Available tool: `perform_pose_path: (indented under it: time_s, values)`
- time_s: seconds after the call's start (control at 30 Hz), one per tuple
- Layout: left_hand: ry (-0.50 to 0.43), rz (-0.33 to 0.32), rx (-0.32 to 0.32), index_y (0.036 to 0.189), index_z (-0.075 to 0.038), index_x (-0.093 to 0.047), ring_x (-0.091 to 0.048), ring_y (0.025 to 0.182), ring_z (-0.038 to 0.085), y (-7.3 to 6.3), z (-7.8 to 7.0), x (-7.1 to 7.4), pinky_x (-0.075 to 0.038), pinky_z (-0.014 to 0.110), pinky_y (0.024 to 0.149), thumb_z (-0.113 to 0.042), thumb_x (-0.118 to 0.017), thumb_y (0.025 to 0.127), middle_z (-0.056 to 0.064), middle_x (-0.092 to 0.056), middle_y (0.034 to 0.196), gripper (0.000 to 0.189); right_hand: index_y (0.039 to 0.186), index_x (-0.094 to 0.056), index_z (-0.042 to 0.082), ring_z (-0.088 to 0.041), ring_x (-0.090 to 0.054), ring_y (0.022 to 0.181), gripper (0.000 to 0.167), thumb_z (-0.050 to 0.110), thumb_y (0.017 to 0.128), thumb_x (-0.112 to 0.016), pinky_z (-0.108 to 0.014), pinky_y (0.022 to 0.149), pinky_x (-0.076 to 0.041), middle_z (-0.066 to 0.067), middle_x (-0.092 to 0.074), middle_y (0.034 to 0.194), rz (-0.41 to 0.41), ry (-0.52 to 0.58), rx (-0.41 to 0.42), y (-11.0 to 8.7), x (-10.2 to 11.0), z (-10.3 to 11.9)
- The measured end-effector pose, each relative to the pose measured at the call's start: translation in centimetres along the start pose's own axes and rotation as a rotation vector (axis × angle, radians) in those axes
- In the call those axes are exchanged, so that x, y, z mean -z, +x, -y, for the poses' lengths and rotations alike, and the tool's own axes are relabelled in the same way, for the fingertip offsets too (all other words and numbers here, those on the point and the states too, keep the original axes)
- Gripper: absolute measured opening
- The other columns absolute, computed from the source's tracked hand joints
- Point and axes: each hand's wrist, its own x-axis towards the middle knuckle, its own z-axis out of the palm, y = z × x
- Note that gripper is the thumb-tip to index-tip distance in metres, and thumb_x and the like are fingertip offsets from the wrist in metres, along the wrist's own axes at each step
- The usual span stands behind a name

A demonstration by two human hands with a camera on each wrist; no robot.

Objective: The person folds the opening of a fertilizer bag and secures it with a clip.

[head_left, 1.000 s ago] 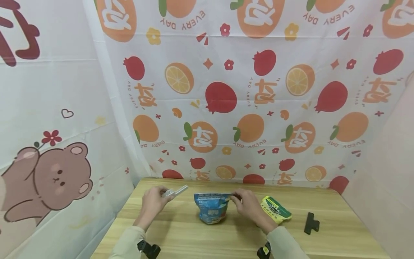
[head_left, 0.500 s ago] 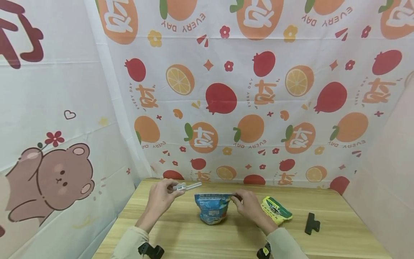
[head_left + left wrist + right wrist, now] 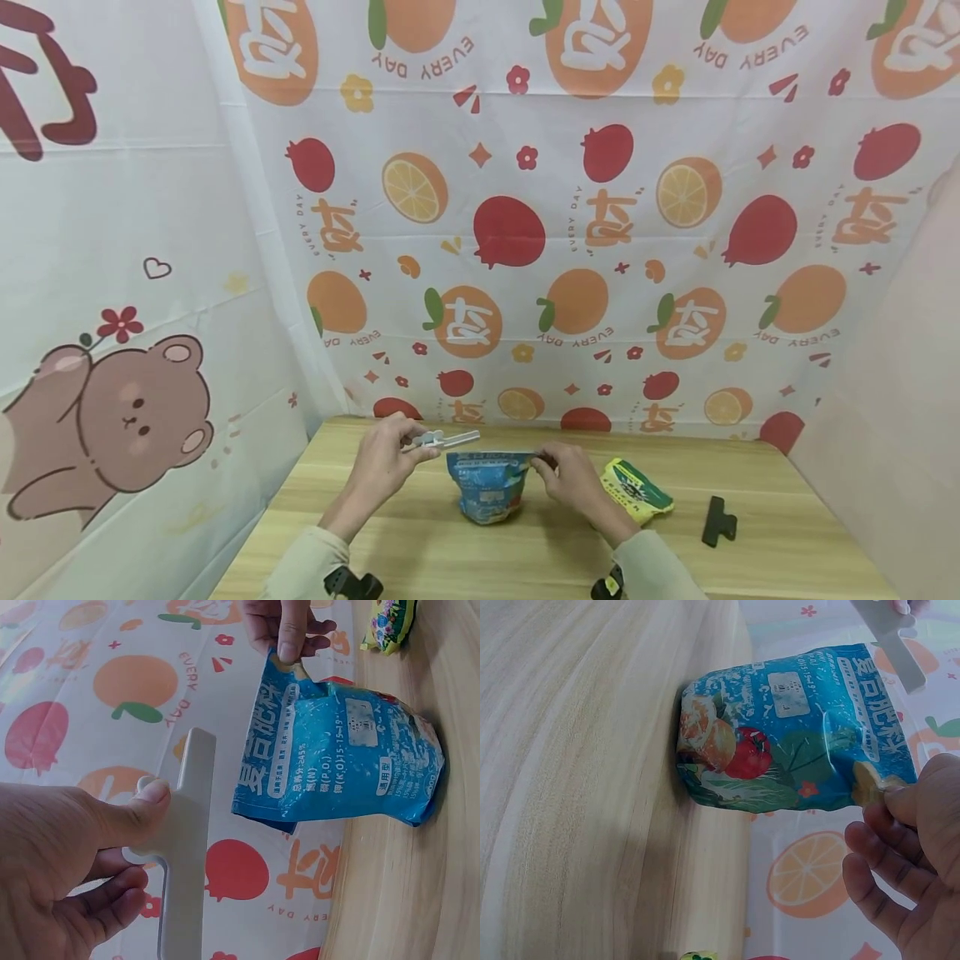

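Note:
A blue fertilizer bag (image 3: 489,492) stands upright on the wooden table, its flat top edge level. My right hand (image 3: 572,479) pinches the bag's top right corner between thumb and fingers, as the right wrist view shows on the bag (image 3: 780,735). My left hand (image 3: 386,458) holds a white bag clip (image 3: 187,847) by its grip tabs, thumb on one side and fingers behind. The clip's long bar hangs just left of and slightly above the bag's top edge, apart from it in the left wrist view.
A yellow and green packet (image 3: 637,490) lies on the table (image 3: 450,567) behind the right forearm. Farther right rests a black bag clip (image 3: 718,522). A fruit-patterned cloth (image 3: 510,317) hangs along the table's back edge.
My left hand has moved right with the white bag clip, bringing it close to the bag's top left corner. My right hand keeps its pinch on the bag.

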Motion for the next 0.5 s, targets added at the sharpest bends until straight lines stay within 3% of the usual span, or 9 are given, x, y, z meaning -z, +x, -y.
perform_pose_path:
  time_s: [0.5]
  values:
    - [-0.009, 0.027, -0.05, 0.082, -0.014, -0.078, -0.046, 0.071, 0.009, 0.0, 0.41, -0.65, -0.039, 0.021, 0.065, -0.015, -0.09, 0.072, -0.008, -0.057, 0.071, 0.015, 0.085, -0.071, 0.017, -0.001, -0.05, 0.063, 0.014, 0.011, 0.097, -0.067, -0.018, 0.055, -0.043, 0.003, -0.065, 0.072, 0.011, 0.012, -0.012, 0.2, -0.2, -0.3]
